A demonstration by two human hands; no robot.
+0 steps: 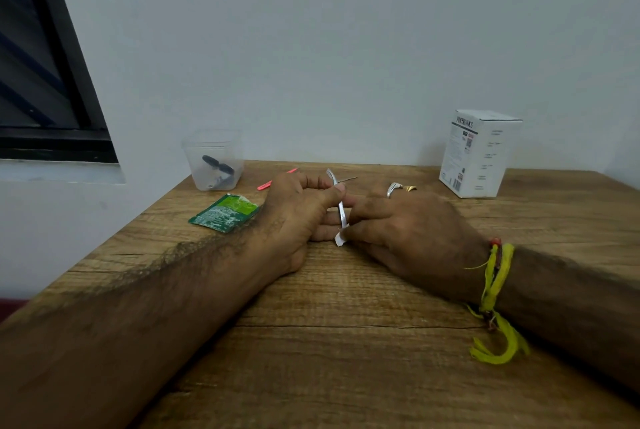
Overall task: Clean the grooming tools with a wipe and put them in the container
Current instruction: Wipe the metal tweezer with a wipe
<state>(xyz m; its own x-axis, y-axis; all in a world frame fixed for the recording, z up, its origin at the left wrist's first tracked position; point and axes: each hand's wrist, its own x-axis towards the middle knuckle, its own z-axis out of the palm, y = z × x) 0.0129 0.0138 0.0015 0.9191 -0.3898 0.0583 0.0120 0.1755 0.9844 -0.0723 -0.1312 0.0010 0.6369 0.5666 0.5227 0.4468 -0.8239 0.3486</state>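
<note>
A slim metal grooming tool, curved at its far tip, stood nearly upright between the two hands above the middle of the wooden table. The left hand gripped the tool, with the thumb pressed against its shaft and the fingers curled behind it. The right hand pinched a small white wipe around the lower part of the shaft, and a corner of the wipe projected below the fingers. Both hands rested with their heels on the tabletop, and their fingertips touched at the tool. The right hand carried a silver ring and a gold ring, and a yellow thread band was tied at the right wrist. A clear plastic container stood at the far left corner of the table, near the wall, and a dark tool lay tilted inside it. A torn green sachet lay flat on the table, just in front of the container and just beside the left wrist. A thin pink-orange tool lay on the table between the container and the left hand, partly hidden by the hand. A thin dark item lay beyond the hands; its type could not be determined. A white cardboard box with printed text stood at the far right of the table, well apart from the hands. A dark window frame occupied the wall at left.
</note>
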